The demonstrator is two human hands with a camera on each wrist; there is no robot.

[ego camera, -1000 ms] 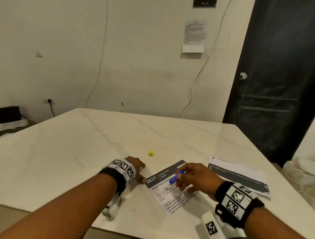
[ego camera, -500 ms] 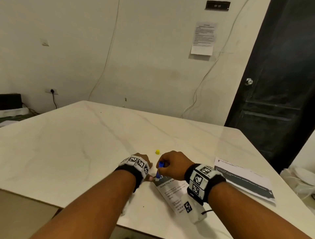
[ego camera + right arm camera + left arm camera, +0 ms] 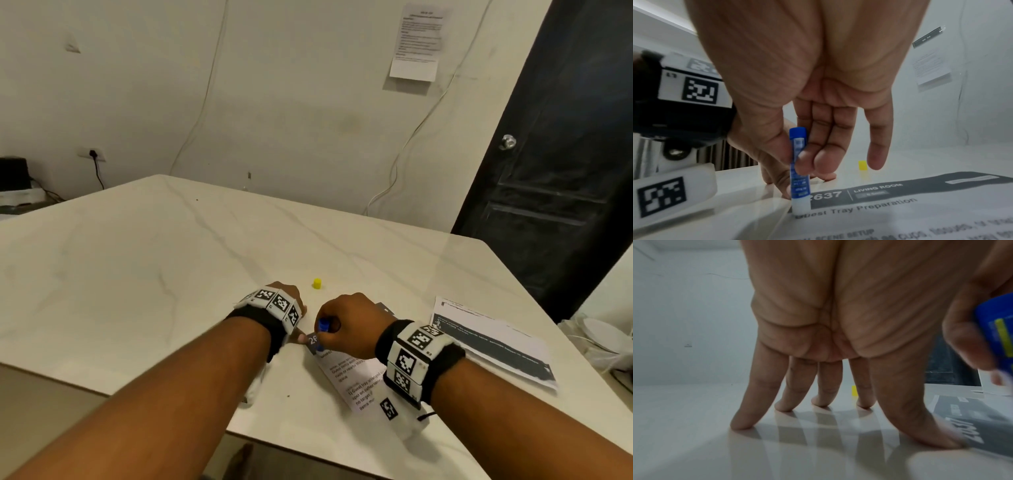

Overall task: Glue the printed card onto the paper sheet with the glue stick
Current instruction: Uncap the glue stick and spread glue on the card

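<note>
The printed card (image 3: 356,378) lies face up near the table's front edge, its dark header reading 2637 (image 3: 900,188). My right hand (image 3: 346,327) pinches the blue glue stick (image 3: 799,170) upright, with its white tip pressed on the card's near-left corner. My left hand (image 3: 291,308) is spread beside the card; its fingertips (image 3: 740,425) rest on the table and the thumb (image 3: 937,439) presses the card's edge (image 3: 982,423). The paper sheet (image 3: 493,342), with a dark band across it, lies flat to the right of the card.
A small yellow cap (image 3: 317,283) stands on the white marble table (image 3: 137,274) just beyond my hands. At the far right a white object (image 3: 603,337) sits off the table edge. A dark door (image 3: 565,154) is behind on the right.
My right hand has swung the glue stick from the middle of the card to its left corner, turning it upright. The left hand stayed pressed at the card's edge.
</note>
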